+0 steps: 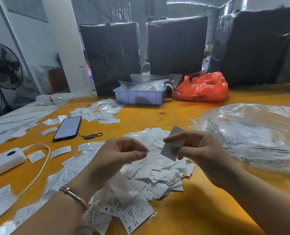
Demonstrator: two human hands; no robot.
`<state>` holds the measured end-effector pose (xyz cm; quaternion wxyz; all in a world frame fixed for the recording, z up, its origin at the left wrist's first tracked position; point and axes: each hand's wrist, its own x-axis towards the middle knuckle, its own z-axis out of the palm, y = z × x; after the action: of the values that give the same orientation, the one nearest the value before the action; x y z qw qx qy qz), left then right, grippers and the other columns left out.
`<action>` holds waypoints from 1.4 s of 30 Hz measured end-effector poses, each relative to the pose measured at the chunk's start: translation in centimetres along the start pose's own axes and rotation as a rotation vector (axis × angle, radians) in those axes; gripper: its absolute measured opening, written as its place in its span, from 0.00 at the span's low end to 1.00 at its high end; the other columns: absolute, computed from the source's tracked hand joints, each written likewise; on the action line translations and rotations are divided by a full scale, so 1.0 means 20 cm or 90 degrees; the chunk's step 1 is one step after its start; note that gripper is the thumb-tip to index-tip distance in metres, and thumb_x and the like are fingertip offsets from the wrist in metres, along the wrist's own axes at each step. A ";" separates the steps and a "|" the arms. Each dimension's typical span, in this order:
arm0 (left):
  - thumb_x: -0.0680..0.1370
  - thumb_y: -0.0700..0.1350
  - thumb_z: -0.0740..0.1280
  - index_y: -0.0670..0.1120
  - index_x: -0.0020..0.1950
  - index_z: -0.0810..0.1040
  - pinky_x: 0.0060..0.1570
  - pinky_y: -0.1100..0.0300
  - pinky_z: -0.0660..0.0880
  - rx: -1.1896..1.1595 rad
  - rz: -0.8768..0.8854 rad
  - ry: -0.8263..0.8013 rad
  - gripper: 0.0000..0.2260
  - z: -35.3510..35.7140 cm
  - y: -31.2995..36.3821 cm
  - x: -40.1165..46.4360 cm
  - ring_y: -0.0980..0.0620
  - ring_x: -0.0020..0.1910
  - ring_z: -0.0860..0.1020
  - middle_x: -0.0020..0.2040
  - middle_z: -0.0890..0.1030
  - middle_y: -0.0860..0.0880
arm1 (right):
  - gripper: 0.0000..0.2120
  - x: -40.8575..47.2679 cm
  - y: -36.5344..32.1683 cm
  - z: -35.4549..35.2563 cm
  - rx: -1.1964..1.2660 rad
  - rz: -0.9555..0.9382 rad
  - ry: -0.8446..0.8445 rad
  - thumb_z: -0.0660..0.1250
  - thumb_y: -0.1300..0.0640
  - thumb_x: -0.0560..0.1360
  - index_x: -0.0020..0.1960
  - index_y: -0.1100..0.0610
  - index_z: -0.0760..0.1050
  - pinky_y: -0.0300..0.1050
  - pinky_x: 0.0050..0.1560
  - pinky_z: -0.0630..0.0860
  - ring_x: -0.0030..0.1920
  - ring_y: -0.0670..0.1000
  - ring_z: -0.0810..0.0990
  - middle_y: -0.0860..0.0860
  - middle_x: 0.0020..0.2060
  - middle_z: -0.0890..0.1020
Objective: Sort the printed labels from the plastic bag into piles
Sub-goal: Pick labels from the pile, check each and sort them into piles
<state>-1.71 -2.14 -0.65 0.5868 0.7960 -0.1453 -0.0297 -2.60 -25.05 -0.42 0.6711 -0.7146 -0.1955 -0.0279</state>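
An orange counter (200, 209) fills the view, strewn with white printed labels. Along its far edge stand three black-wrapped bales (110, 55), a lilac tray (139, 96) of clear packets and a crumpled red bag (202, 87). Toward the left edge lie a phone (67, 128) face up, a white power bank (3, 161) with its cable, and a standing fan (3, 67) rises beyond that edge. The large clear plastic bag (252, 133) sprawls at the right edge. A loose heap of labels (164, 172) sits mid-counter, with small sleeved piles marked XS, M and XL toward the near-left corner.

Both hands hover above the heap. The left hand (117, 156), bracelet at the wrist, pinches a thin clear sleeve (151, 152) between thumb and forefinger. The right hand (196, 150) has its fingers (176, 138) clamped on a single label (172, 145), held tilted, an L at its top corner.
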 end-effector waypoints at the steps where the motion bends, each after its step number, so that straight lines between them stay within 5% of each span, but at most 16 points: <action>1: 0.71 0.41 0.75 0.49 0.43 0.86 0.38 0.69 0.75 0.011 0.001 0.000 0.04 0.00 0.00 0.00 0.57 0.38 0.80 0.40 0.85 0.48 | 0.21 0.00 0.00 0.01 0.009 -0.001 0.008 0.66 0.76 0.69 0.44 0.52 0.86 0.40 0.39 0.78 0.40 0.46 0.81 0.51 0.39 0.85; 7: 0.74 0.36 0.72 0.41 0.45 0.81 0.39 0.63 0.79 0.000 0.003 -0.022 0.02 0.00 -0.01 0.00 0.49 0.38 0.83 0.42 0.86 0.44 | 0.34 0.01 0.04 0.01 0.067 0.024 0.019 0.69 0.77 0.68 0.64 0.45 0.73 0.46 0.44 0.81 0.42 0.55 0.83 0.64 0.42 0.83; 11: 0.72 0.36 0.74 0.38 0.46 0.79 0.39 0.62 0.79 -0.018 0.012 -0.011 0.06 0.01 -0.01 -0.01 0.47 0.39 0.84 0.42 0.86 0.42 | 0.15 0.02 0.05 -0.01 0.015 0.021 0.004 0.70 0.75 0.68 0.49 0.59 0.77 0.35 0.36 0.76 0.39 0.52 0.83 0.58 0.38 0.85; 15: 0.66 0.43 0.78 0.45 0.48 0.83 0.44 0.61 0.80 -0.043 0.013 0.010 0.12 0.00 -0.01 0.00 0.47 0.41 0.84 0.42 0.85 0.42 | 0.02 0.02 0.07 0.00 0.013 -0.007 -0.011 0.73 0.64 0.67 0.37 0.58 0.82 0.30 0.32 0.70 0.31 0.43 0.76 0.50 0.30 0.81; 18: 0.65 0.47 0.78 0.48 0.46 0.85 0.44 0.66 0.78 -0.028 0.019 0.016 0.11 0.00 -0.01 0.00 0.52 0.43 0.83 0.44 0.85 0.43 | 0.05 0.02 0.11 0.01 -0.023 -0.001 0.014 0.71 0.57 0.66 0.39 0.58 0.83 0.29 0.31 0.68 0.31 0.40 0.74 0.47 0.30 0.80; 22: 0.66 0.53 0.77 0.50 0.44 0.85 0.50 0.58 0.76 0.018 0.015 0.052 0.11 0.00 -0.01 0.01 0.50 0.48 0.81 0.45 0.85 0.46 | 0.04 0.03 0.15 0.03 -0.060 -0.006 0.021 0.70 0.61 0.71 0.37 0.58 0.81 0.32 0.32 0.69 0.30 0.43 0.74 0.50 0.28 0.79; 26: 0.65 0.48 0.73 0.48 0.40 0.84 0.49 0.55 0.71 -0.037 -0.008 0.109 0.07 -0.04 0.02 0.02 0.52 0.41 0.78 0.40 0.83 0.46 | 0.05 0.02 0.14 0.09 -0.164 -0.057 0.021 0.66 0.60 0.67 0.35 0.61 0.77 0.46 0.33 0.68 0.30 0.50 0.73 0.57 0.29 0.79; 28: 0.65 0.44 0.71 0.48 0.34 0.81 0.45 0.55 0.71 -0.084 -0.030 0.129 0.01 -0.06 0.04 0.02 0.52 0.36 0.76 0.35 0.80 0.46 | 0.05 0.01 0.13 0.11 -0.204 -0.084 0.001 0.66 0.58 0.66 0.35 0.59 0.77 0.46 0.32 0.67 0.31 0.53 0.73 0.59 0.30 0.78; 30: 0.67 0.39 0.72 0.47 0.32 0.78 0.40 0.58 0.72 -0.132 -0.046 0.143 0.05 -0.06 0.04 0.03 0.54 0.33 0.77 0.34 0.81 0.45 | 0.04 -0.02 0.11 0.11 -0.219 -0.113 -0.024 0.68 0.58 0.68 0.35 0.56 0.77 0.45 0.32 0.66 0.31 0.55 0.73 0.58 0.30 0.78; 33: 0.65 0.34 0.75 0.45 0.33 0.75 0.34 0.61 0.76 -0.206 -0.074 0.117 0.10 -0.05 0.03 0.04 0.52 0.34 0.80 0.36 0.83 0.43 | 0.05 -0.03 0.07 0.13 -0.183 -0.140 -0.023 0.68 0.55 0.66 0.35 0.57 0.77 0.47 0.31 0.67 0.31 0.55 0.74 0.58 0.30 0.78; 38: 0.59 0.35 0.76 0.39 0.50 0.82 0.34 0.62 0.79 -0.265 -0.123 0.078 0.20 0.00 0.01 0.06 0.50 0.36 0.84 0.38 0.84 0.44 | 0.08 -0.02 0.10 0.17 -0.086 -0.105 0.048 0.67 0.57 0.64 0.37 0.62 0.76 0.57 0.30 0.67 0.30 0.59 0.72 0.65 0.31 0.77; 42: 0.63 0.39 0.75 0.41 0.44 0.86 0.37 0.61 0.80 -0.247 -0.103 0.049 0.11 0.00 0.00 0.05 0.49 0.37 0.83 0.40 0.85 0.42 | 0.06 -0.02 0.10 0.15 -0.053 -0.113 0.125 0.66 0.56 0.67 0.36 0.59 0.76 0.42 0.28 0.70 0.28 0.50 0.73 0.57 0.30 0.80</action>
<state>-0.71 -2.47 -0.45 0.7301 0.6776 -0.0499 -0.0735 -3.00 -22.29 -2.68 0.6515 -0.7158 -0.1900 -0.1648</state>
